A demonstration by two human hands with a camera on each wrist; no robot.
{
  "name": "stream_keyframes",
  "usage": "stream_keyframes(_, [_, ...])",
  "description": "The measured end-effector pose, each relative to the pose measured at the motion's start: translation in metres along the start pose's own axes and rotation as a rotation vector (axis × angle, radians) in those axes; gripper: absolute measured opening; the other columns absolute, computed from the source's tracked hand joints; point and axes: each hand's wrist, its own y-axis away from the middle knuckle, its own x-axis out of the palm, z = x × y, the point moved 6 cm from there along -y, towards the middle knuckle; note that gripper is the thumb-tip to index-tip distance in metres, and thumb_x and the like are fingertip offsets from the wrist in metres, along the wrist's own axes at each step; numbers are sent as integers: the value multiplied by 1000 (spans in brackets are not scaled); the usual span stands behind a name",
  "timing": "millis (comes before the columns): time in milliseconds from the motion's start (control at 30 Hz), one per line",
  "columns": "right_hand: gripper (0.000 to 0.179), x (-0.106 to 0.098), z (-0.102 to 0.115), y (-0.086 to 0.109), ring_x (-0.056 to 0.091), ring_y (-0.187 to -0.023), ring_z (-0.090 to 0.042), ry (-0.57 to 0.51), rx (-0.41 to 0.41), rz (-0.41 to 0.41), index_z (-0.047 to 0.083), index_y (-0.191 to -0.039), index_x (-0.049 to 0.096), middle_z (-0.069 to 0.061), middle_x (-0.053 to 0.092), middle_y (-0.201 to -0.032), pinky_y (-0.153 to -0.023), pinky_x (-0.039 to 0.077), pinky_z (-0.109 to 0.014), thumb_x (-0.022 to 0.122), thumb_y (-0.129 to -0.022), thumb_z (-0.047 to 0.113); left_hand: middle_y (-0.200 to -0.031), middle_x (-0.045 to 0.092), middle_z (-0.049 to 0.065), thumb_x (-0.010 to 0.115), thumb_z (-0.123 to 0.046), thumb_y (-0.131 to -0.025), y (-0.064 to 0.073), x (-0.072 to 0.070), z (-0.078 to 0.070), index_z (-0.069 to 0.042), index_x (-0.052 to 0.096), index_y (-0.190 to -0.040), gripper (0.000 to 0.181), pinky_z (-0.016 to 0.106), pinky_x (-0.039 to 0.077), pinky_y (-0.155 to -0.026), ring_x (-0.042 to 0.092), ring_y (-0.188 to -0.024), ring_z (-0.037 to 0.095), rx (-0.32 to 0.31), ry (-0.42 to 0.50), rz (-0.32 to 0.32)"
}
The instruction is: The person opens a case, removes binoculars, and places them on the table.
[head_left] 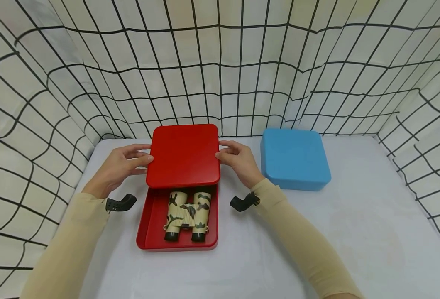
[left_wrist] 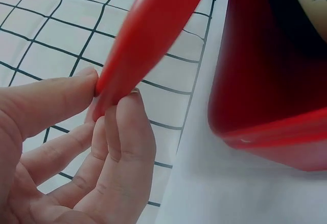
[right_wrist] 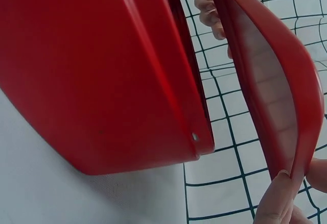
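Left hand (head_left: 118,165) and right hand (head_left: 241,162) pinch a glossy, rounded lid (head_left: 184,155).

The red lid (head_left: 184,155) conceals the far end of the red box (head_left: 154,224) (head view); left wrist view crops the binoculars (left_wrist: 311,2).

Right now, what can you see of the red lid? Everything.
The red lid is a shallow rectangle with rounded corners, a smooth, glossy top and a low rim; its underside looks paler and shiny, perhaps metal. It is off the red box, raised over its far part, with a gap showing in the right wrist view. The left grip pinches its left edge, the right grip its right. Its exact tilt is unclear.
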Motion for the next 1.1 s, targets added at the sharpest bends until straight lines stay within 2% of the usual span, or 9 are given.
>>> stream_keyframes(167, [49,0,-1,-4,74,-100,-23,-8,11,-12,18,-143,60,-12,70,-118,-110,53,-50,71,-95,20,-143,56,18,66,-42,-100,-4,0,-1,-13,41,-158,70,36,59,-98,70,-98,2,-8,3,-15])
stream_keyframes(367, [48,-2,-3,-10,75,-100,-23,4,20,-37,19,-143,61,-11,71,-117,-108,54,-45,70,-96,20,-133,59,8,67,-39,-100,-13,2,-1,-11,43,-157,68,26,60,-92,70,-97,3,10,44,-27])
stream_keyframes(533, [48,-4,-7,-15,75,-101,-24,10,37,-49,19,-143,61,-11,70,-118,-112,51,-50,70,-96,21,-139,59,13,66,-40,-101,-20,4,0,-12,42,-158,68,22,60,-91,69,-99,2,5,44,-33])
stream_keyframes(667, [47,-5,-9,-18,75,-100,-24,18,49,-62,18,-143,61,-11,70,-119,-112,51,-49,70,-96,21,-147,56,17,64,-42,-101,-26,5,1,-13,41,-159,69,24,59,-96,68,-102,4,-13,31,-34])
stream_keyframes(867, [47,-8,-16,-25,75,-99,-22,3,73,-89,18,-143,61,-11,69,-119,-108,55,-42,69,-97,19,-146,57,15,64,-43,-101,-36,8,3,-17,43,-158,66,29,58,-100,68,-104,6,-23,37,-45])
stream_keyframes(1100, [47,-10,-17,-32,73,-99,-22,1,81,-104,17,-143,61,-11,68,-119,-107,55,-42,70,-97,20,-146,57,16,63,-40,-102,-45,10,3,-15,43,-158,64,34,56,-103,69,-103,8,-31,32,-49])
